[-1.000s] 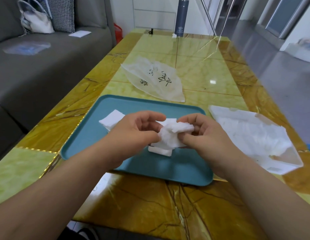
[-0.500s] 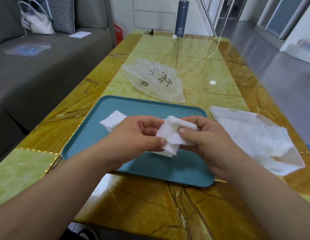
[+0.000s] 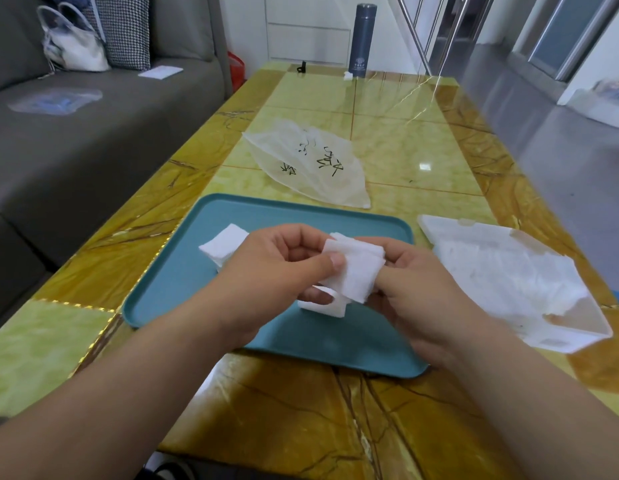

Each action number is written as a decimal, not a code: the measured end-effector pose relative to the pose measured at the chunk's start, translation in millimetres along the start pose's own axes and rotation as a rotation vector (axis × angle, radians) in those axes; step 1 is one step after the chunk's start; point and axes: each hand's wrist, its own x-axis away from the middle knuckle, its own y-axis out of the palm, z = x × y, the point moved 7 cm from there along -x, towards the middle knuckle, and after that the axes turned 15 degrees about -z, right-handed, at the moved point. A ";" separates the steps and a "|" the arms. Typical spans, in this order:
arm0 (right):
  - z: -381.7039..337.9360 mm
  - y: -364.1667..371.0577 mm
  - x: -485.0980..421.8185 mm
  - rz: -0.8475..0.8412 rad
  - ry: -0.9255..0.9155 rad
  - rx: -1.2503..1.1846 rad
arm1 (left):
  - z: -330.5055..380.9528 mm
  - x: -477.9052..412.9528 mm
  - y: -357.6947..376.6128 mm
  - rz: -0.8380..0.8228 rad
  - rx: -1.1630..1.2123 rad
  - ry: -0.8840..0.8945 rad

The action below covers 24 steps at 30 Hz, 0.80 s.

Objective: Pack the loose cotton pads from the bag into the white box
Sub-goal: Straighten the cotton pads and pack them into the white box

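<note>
White cotton pads, bunched a second ago, now form a flat squared stack pinched between left hand and right hand above the teal tray; white box right of tray, bag beyond it.

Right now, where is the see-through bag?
In the head view, the bag lies on the yellow table, just beyond the teal tray and farther away than the white box.

Stacked square cotton pads, limp translucent bag beyond, open white box to their right
</note>
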 end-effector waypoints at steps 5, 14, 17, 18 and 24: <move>-5.3 13.8 3.1 -0.089 -0.032 -0.055 | -4.2 -2.2 -10.3 0.125 -0.133 0.000; -7.4 17.4 1.8 -0.127 -0.059 -0.118 | -6.5 -4.8 -11.1 0.154 -0.123 -0.001; -7.2 16.1 1.6 -0.136 -0.041 -0.130 | -9.1 -5.9 -13.3 0.167 -0.122 -0.004; -7.4 16.1 1.5 -0.151 -0.035 -0.150 | -9.7 -6.1 -13.9 0.174 -0.123 -0.001; -4.6 11.4 3.4 -0.074 -0.064 -0.044 | -6.9 -6.4 -13.9 0.207 -0.216 0.028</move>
